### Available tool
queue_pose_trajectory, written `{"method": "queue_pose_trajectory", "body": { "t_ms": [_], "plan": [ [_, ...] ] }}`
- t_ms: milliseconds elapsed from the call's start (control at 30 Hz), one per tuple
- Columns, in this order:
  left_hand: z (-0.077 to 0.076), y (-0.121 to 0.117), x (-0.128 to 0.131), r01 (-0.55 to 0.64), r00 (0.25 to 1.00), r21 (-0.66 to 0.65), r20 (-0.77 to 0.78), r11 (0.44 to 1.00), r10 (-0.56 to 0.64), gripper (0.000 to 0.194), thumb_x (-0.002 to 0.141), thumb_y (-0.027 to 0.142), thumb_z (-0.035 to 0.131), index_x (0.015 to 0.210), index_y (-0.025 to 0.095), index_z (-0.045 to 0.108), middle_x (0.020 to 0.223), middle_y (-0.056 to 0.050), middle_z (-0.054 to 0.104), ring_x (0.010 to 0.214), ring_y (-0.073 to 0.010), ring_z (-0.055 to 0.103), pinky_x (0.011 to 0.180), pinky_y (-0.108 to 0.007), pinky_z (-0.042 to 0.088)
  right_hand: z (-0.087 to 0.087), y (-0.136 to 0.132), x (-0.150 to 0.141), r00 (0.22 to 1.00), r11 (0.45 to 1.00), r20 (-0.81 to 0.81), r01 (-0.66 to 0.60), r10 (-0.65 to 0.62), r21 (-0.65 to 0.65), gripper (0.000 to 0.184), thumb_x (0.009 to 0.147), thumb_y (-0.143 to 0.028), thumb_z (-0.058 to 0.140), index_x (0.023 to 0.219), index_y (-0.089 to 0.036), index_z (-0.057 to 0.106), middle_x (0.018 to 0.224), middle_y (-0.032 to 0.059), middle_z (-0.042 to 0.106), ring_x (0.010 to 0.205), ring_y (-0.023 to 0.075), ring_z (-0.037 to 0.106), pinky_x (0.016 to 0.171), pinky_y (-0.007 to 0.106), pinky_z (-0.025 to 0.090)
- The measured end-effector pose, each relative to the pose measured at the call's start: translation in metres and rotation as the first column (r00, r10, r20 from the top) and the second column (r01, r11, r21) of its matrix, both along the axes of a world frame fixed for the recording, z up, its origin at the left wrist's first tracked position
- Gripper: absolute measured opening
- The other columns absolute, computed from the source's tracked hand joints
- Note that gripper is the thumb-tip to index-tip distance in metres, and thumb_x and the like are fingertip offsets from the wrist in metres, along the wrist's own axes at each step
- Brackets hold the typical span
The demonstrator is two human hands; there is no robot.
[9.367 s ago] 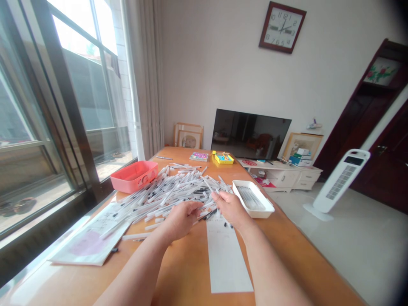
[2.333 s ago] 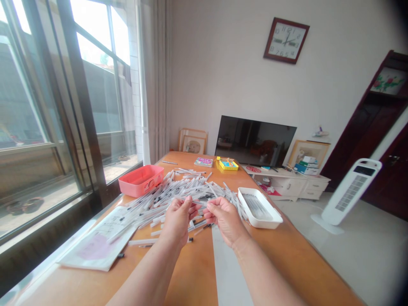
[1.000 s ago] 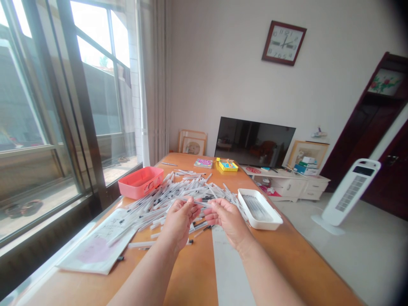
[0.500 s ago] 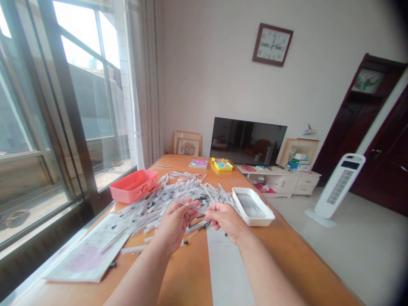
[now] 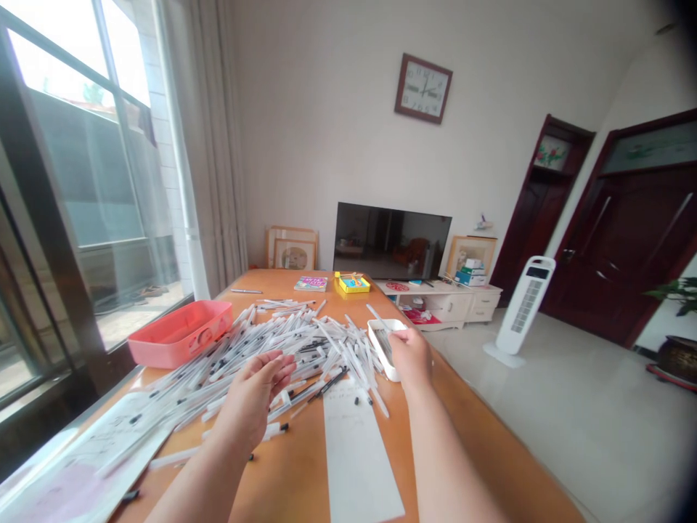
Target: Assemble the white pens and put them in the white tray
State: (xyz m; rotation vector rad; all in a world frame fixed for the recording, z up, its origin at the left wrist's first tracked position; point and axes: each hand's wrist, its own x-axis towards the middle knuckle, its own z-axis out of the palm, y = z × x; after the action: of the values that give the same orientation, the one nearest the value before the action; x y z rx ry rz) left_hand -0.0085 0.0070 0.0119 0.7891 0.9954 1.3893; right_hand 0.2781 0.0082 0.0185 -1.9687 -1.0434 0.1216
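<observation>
A large heap of pens (image 5: 283,327) with clear white barrels and black caps lies spread over the wooden table. My right hand (image 5: 412,356) is at the white tray (image 5: 392,374), its fingers closed on a pen (image 5: 376,315) that slants up and to the left. Part of the tray and its contents is hidden behind this hand. Over the near side of the heap, my left hand (image 5: 260,385) is held with loosely bent fingers apart and nothing visible in them. Beneath it lie more pens and a few loose black caps.
A pink plastic basket (image 5: 179,341) stands at the left of the heap. Written paper lies front left, and a white paper strip (image 5: 356,457) lies in front. A purple booklet (image 5: 311,284) and yellow box (image 5: 353,284) sit at the far end.
My right hand has moved right with a pen, away from my left hand, to the white tray. The left hand has let go of that pen. The view has turned right.
</observation>
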Motion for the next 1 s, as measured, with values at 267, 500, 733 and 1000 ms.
{"method": "queue_pose_trajectory", "body": {
  "t_ms": [267,500,733,1000],
  "plan": [
    [-0.003,0.007,-0.008,-0.029,0.999,-0.007,-0.015,1.000,0.029,0.020,0.080,0.021,0.073,0.097,0.015,0.065,0.108,-0.015,0.074,0.100,-0.0222,0.071,0.073,-0.023,0.058,-0.006,0.004,0.007,0.985,0.971,0.116,0.147,-0.127,-0.190,0.018,0.080,-0.029,0.057,0.086,-0.024,0.073,0.096,0.0113,0.073,0.100,0.0324,0.062,0.087,0.047,0.040],
    [0.000,0.006,-0.010,-0.056,0.998,-0.028,-0.018,0.998,0.056,0.016,0.081,0.020,0.070,0.096,0.017,0.064,0.107,-0.014,0.074,0.093,-0.0184,0.072,0.070,-0.022,0.056,-0.012,0.009,0.004,0.969,0.943,0.240,0.126,-0.051,-0.309,0.021,0.082,-0.035,0.058,0.086,-0.027,0.077,0.102,0.0127,0.072,0.112,0.0359,0.055,0.093,0.053,0.035],
    [0.003,0.006,-0.011,-0.078,0.997,-0.036,-0.026,0.996,0.078,0.027,0.073,0.022,0.076,0.095,0.016,0.063,0.102,-0.013,0.074,0.089,-0.0185,0.071,0.070,-0.025,0.054,-0.009,0.003,0.004,0.966,0.969,0.257,0.090,-0.029,-0.229,0.025,0.085,-0.039,0.055,0.093,-0.028,0.076,0.102,0.0118,0.072,0.109,0.0349,0.056,0.089,0.048,0.037],
    [0.001,0.007,-0.019,-0.120,0.974,0.002,-0.195,0.993,0.118,0.041,0.065,0.033,0.081,0.098,0.017,0.064,0.092,-0.007,0.073,0.079,-0.0152,0.067,0.071,-0.026,0.049,-0.009,0.001,-0.041,0.906,0.944,0.281,-0.329,0.317,-0.007,0.016,0.083,-0.024,0.056,0.084,-0.024,0.071,0.084,0.0025,0.071,0.087,0.0201,0.059,0.072,0.026,0.039]
  ]
}}
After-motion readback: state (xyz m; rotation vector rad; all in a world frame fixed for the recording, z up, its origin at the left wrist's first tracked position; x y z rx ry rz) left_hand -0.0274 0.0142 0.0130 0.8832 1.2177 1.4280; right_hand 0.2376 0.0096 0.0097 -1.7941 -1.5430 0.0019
